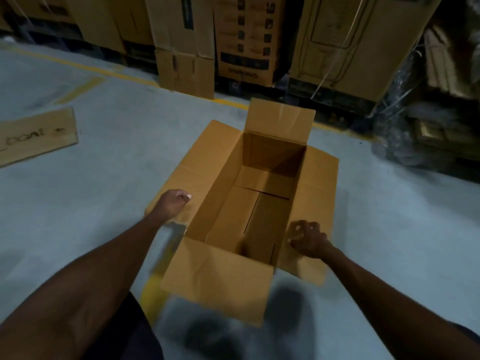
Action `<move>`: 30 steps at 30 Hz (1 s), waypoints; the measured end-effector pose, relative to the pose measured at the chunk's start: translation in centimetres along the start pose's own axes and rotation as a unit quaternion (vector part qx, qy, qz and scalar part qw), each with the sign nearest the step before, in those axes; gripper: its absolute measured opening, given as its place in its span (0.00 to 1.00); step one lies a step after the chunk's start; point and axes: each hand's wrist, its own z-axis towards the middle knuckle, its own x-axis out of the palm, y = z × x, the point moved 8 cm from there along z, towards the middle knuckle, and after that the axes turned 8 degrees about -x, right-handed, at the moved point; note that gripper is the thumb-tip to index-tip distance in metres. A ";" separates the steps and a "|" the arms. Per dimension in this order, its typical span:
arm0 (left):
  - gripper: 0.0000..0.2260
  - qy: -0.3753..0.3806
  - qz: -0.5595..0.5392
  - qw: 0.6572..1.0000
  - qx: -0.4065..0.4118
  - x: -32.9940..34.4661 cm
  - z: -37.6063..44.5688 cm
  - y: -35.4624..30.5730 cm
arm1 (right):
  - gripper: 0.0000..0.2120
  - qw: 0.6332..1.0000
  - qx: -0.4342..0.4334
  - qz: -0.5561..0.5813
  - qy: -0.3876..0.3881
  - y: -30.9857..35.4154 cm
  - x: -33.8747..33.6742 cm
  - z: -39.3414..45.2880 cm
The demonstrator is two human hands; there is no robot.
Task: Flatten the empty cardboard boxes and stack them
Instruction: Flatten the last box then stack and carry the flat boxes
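Smooth grey floor [104, 203] bears an open oblong cardboard box [249, 193]; both hands' fingers grip its flaps.

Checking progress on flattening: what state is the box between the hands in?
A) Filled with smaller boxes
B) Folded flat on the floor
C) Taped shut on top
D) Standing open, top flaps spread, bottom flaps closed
D: the cardboard box stands open and empty, its top flaps spread outward and its bottom flaps closed inside.
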 end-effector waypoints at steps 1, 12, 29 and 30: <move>0.12 -0.010 0.008 1.000 0.007 0.5 0.9 0.4 | 0.36 1.000 -0.011 -0.002 -0.002 -0.6 0.3 0.6; 0.21 -0.117 0.111 0.985 -0.060 0.3 5.9 3.9 | 0.52 0.984 0.067 0.158 -0.057 -6.8 1.2 2.0; 0.12 0.016 -0.161 0.986 0.046 -4.0 -0.5 0.1 | 0.32 0.913 -0.071 0.299 -0.268 -7.9 -4.1 -1.9; 0.12 0.027 -0.151 0.987 0.054 -4.3 -1.3 -0.9 | 0.30 0.913 -0.075 0.298 -0.270 -8.0 -4.2 -2.1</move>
